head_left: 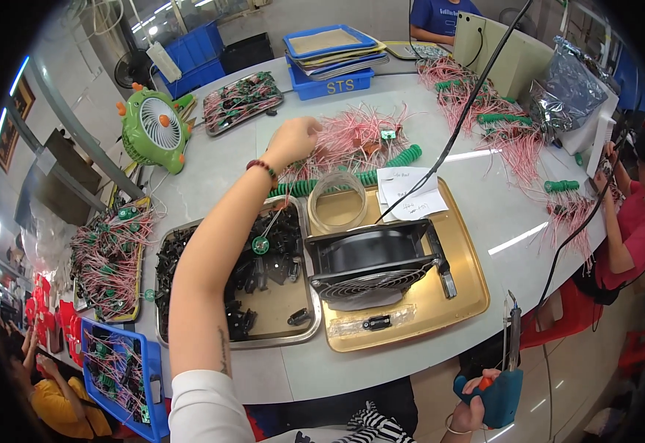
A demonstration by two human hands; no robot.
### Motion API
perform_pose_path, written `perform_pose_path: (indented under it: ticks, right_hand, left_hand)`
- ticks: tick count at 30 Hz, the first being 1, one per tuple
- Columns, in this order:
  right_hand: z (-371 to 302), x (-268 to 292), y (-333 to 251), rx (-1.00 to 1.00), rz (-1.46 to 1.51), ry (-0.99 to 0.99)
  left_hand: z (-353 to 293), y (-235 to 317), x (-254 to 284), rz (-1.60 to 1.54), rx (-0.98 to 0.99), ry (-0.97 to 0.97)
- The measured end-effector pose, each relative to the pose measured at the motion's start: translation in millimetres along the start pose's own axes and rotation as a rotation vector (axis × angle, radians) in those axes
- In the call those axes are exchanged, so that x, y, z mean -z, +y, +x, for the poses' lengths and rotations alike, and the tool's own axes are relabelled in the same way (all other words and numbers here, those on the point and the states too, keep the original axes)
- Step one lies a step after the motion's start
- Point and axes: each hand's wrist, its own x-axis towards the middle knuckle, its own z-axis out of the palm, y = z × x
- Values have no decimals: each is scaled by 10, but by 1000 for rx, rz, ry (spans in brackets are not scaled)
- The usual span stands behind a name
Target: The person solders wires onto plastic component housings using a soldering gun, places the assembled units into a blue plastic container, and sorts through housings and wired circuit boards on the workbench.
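Note:
My left hand (294, 140) reaches over the table to a heap of pink-and-white wires (356, 133). Its fingers curl inward at the near-left edge of the heap; whatever they pinch is hidden. Green coiled tubing (370, 177) lies along the front of the wires. Below the hand, a small round green circuit board (261, 244) with leads rests over black plastic parts (260, 273) in a metal tray (312, 325). At the lower right, my right hand (471, 411) is wrapped round the teal handle of a soldering gun (511, 384), its tip pointing up.
A gold tray (455, 317) holds a black fan (374, 258), a tape roll (337, 203) and paper slips (411, 193). Wired boards fill a tray (112, 258) and a blue bin (156, 376) at left. A green fan (156, 125) stands behind. A co-worker (629, 221) sits right.

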Motion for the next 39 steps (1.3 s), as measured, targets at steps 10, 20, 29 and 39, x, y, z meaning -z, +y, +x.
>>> perform_pose_path:
  ticks: [10, 20, 29, 39]
  right_hand:
    - [89, -126, -86, -132, -58, 172]
    - [79, -145, -27, -95, -65, 151]
    - [75, -102, 8, -100, -89, 156]
    - [85, -78, 36, -99, -81, 169]
  left_hand:
    - [340, -153, -154, -30, 173, -307]
    - [361, -186, -197, -92, 53, -355]
    - [383, -248, -228, -135, 15, -273]
    - [297, -33, -141, 100, 77, -299]
